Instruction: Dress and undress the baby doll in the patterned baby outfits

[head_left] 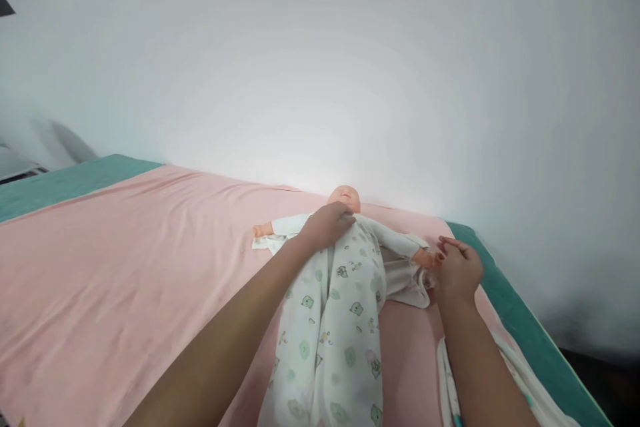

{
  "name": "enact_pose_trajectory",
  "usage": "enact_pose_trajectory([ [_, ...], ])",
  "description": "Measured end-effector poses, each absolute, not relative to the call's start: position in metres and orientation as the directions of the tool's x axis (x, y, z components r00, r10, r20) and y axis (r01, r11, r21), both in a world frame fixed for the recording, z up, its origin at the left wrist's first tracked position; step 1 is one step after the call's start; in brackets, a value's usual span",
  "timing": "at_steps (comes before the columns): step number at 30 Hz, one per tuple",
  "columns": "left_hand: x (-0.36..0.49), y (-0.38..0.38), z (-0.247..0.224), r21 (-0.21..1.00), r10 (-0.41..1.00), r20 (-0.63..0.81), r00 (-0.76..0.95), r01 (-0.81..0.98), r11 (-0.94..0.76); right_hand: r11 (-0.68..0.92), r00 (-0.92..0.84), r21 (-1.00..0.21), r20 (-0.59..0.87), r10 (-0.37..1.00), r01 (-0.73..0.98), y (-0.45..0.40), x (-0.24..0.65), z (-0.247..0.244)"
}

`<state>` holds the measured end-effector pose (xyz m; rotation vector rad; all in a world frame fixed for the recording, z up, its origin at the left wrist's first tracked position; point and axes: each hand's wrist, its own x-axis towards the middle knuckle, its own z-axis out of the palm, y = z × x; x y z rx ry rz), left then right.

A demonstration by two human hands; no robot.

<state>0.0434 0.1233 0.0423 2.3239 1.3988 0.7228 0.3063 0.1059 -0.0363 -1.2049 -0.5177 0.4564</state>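
Observation:
A baby doll lies on its back with both arms spread, its head toward the wall. White cloth covers its arms, and a white garment with green animal prints lies over its front and legs. My left hand rests at the doll's upper chest, fingers closed at the top edge of the printed garment. My right hand is closed around the end of the doll's hand on the right; its fingers partly hide the contact. Beneath that arm, a loose white sleeve is spread out.
A pink sheet covers the bed, with the teal mattress showing along its sides. Another white cloth lies at the lower right, partly under my right forearm. The pale wall stands directly behind the bed.

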Motion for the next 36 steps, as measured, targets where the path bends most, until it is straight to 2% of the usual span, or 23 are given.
enact_pose_trajectory([
  [2,0.023,0.119,0.033,0.722,0.895,0.302,0.329,0.533,-0.44,0.288,0.763,-0.933,0.345,0.547,0.215,0.1,0.29,-0.03],
  [4,0.013,0.119,0.022,0.817,0.9,0.312,0.304,0.397,-0.418,0.293,0.62,-0.88,0.473,0.626,0.375,0.093,0.265,-0.026],
  [7,0.009,0.125,0.008,0.875,0.912,0.302,0.278,0.299,-0.381,0.302,0.35,-0.909,0.393,0.85,0.287,0.087,0.228,-0.026],
  [10,0.011,0.132,0.0,0.897,0.929,0.281,0.243,0.278,-0.344,0.265,0.155,-0.952,0.288,0.945,0.154,0.088,0.208,-0.032],
  [15,0.012,0.137,-0.003,0.905,0.946,0.254,0.202,0.296,-0.306,0.243,0.025,-0.963,0.248,0.968,0.117,0.09,0.21,-0.032],
  [21,0.012,0.133,0.001,0.9,0.949,0.254,0.188,0.313,-0.303,0.185,-0.064,-0.956,0.175,0.983,0.229,0.083,0.213,-0.023],
  [29,0.015,0.126,0.002,0.799,0.906,0.383,0.18,0.428,-0.423,0.183,-0.097,-0.959,0.166,0.981,0.218,0.08,0.215,-0.021],
  [36,0.013,0.09,-0.012,0.643,0.768,0.619,0.166,0.455,-0.616,0.207,-0.117,-0.957,0.187,0.975,0.204,0.082,0.224,-0.028],
])
